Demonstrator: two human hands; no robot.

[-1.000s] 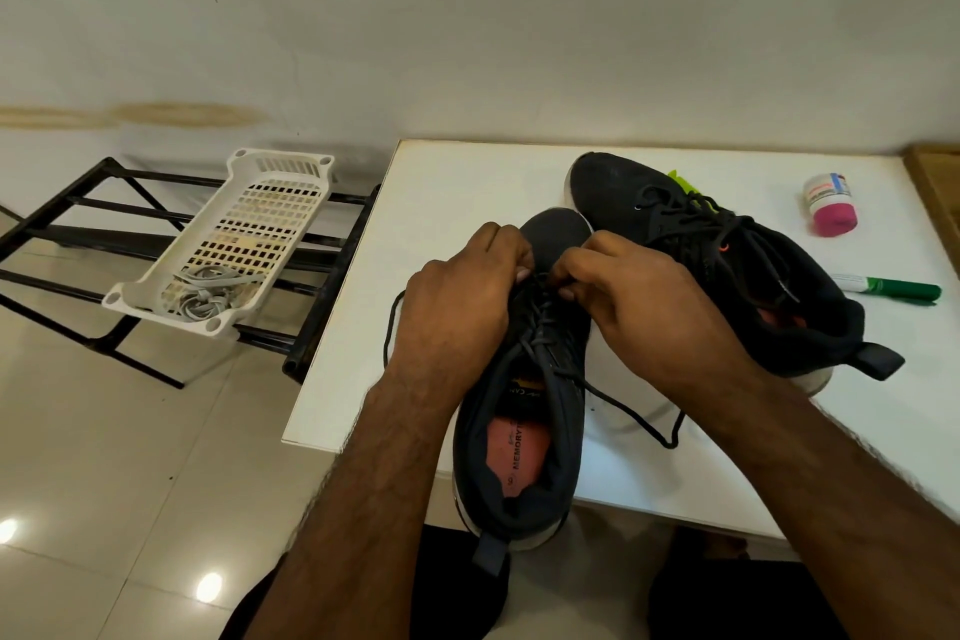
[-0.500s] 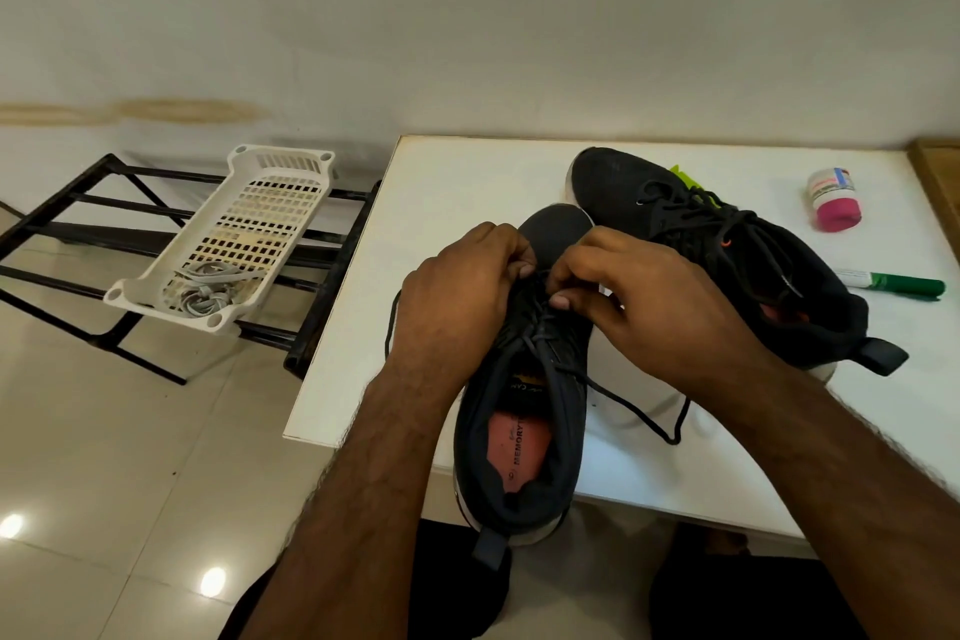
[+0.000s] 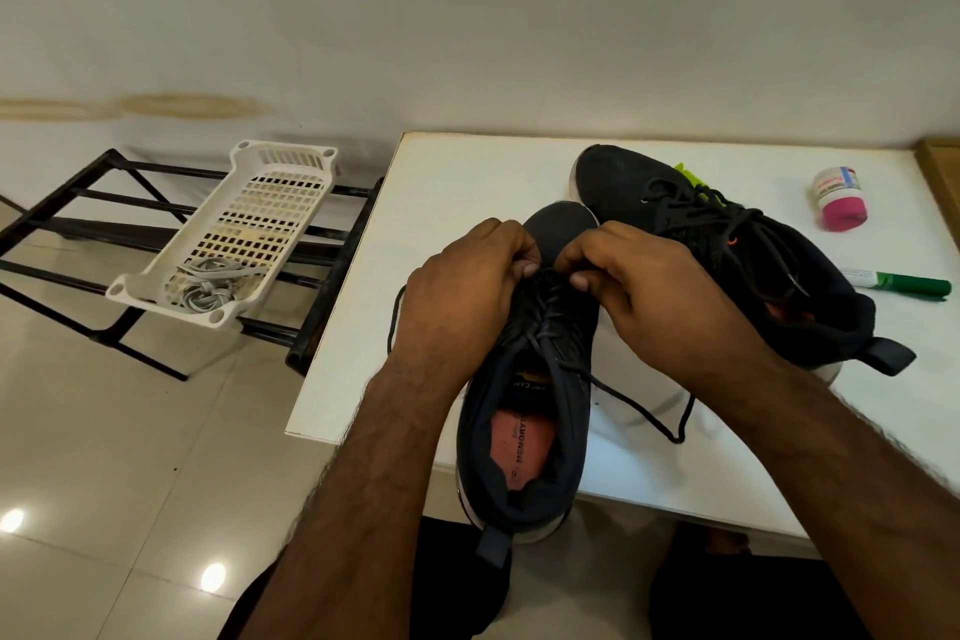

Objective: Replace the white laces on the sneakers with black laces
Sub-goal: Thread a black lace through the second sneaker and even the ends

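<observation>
Black lace (image 3: 545, 312) pinched by both hands' closed fingers (image 3: 582, 276) over the near sneaker (image 3: 524, 411)

white basket (image 3: 260, 203), green marker (image 3: 906, 284), pink-capped jar (image 3: 840, 204)

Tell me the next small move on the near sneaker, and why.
Probably draw the black lace snug through the low eyelets: both hands, left hand and right hand, pinch it near the toe of the near sneaker, and loose ends trail on the table either side.
</observation>
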